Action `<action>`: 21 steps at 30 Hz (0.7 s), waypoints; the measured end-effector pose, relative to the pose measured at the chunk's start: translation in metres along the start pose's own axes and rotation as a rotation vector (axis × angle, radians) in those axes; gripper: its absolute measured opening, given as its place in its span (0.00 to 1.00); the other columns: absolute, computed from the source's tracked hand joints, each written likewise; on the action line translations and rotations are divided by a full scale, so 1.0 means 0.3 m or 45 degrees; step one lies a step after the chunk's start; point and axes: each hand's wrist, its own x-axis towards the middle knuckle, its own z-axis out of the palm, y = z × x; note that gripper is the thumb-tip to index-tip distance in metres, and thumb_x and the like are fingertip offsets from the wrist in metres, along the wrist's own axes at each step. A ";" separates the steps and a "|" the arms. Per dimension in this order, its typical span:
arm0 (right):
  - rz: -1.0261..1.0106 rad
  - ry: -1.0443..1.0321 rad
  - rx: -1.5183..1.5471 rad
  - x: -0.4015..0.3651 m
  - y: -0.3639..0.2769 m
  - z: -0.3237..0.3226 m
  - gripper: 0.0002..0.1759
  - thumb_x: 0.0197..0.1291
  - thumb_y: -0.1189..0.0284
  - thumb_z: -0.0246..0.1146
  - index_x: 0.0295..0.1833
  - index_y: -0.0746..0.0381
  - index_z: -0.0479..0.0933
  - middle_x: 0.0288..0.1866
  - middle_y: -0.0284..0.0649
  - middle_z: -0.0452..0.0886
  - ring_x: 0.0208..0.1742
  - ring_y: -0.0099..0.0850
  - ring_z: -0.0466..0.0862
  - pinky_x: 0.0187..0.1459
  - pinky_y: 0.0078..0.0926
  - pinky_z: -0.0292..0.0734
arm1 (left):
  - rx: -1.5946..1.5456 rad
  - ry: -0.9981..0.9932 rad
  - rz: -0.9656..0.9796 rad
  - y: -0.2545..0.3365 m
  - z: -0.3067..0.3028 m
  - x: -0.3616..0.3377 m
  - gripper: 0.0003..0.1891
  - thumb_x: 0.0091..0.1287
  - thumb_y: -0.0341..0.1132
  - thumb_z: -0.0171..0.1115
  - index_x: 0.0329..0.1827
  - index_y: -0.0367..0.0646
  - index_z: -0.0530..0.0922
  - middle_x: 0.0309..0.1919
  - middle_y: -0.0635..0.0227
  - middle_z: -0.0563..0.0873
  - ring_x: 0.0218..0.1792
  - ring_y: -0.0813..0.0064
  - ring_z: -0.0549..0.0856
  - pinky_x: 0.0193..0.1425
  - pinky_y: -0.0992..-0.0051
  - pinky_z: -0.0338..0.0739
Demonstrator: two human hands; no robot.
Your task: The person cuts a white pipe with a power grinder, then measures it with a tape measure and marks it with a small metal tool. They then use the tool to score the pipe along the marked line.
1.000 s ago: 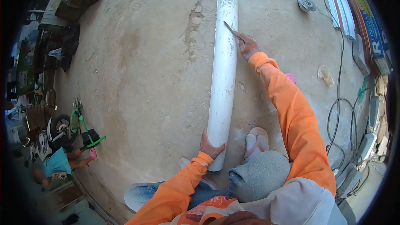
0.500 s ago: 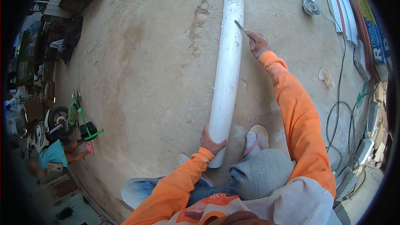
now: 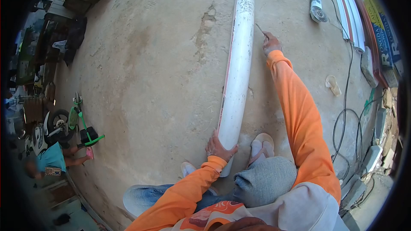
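The long white pipe (image 3: 237,72) lies on the concrete floor (image 3: 150,81), running from between the person's feet away to the top of the view. Compared with a second ago it shows a thin reddish line along its left edge, and the thin blade (image 3: 260,28) that then touched its top now points clear of it, just to its right. The right hand (image 3: 271,44) pinches that blade with the arm stretched out alongside the pipe. The left hand (image 3: 218,147) wraps round the pipe's near end, as it did before. The pipe is smooth and pale, scuffed grey at its far end. A sandalled foot (image 3: 262,144) rests just right of the near end. An angle grinder (image 3: 317,6) and its cable (image 3: 344,115) lie well off to the right, and a green scooter (image 3: 85,130) far left.
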 end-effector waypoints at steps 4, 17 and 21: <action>0.059 0.338 0.211 0.011 0.083 -0.039 0.17 0.62 0.69 0.50 0.55 0.49 0.74 0.47 0.49 0.80 0.49 0.48 0.79 0.50 0.40 0.74 | 0.114 -0.001 -0.011 0.144 -0.060 0.173 0.61 0.38 0.50 0.74 0.71 0.40 0.42 0.61 0.47 0.64 0.61 0.47 0.67 0.64 0.53 0.60; -0.181 0.169 0.358 -0.137 0.078 -0.079 0.15 0.61 0.70 0.51 0.52 0.57 0.76 0.47 0.51 0.80 0.51 0.46 0.78 0.51 0.35 0.73 | -0.064 -0.057 0.013 0.029 -0.384 0.479 0.60 0.35 0.44 0.78 0.69 0.44 0.43 0.56 0.47 0.69 0.58 0.49 0.71 0.64 0.62 0.67; -0.257 0.155 0.342 -0.147 0.068 -0.054 0.15 0.61 0.70 0.52 0.52 0.57 0.76 0.47 0.51 0.80 0.50 0.47 0.79 0.50 0.35 0.73 | -0.240 -0.172 0.145 -0.062 -0.456 0.378 0.59 0.35 0.44 0.77 0.68 0.42 0.45 0.56 0.47 0.70 0.57 0.50 0.72 0.64 0.63 0.67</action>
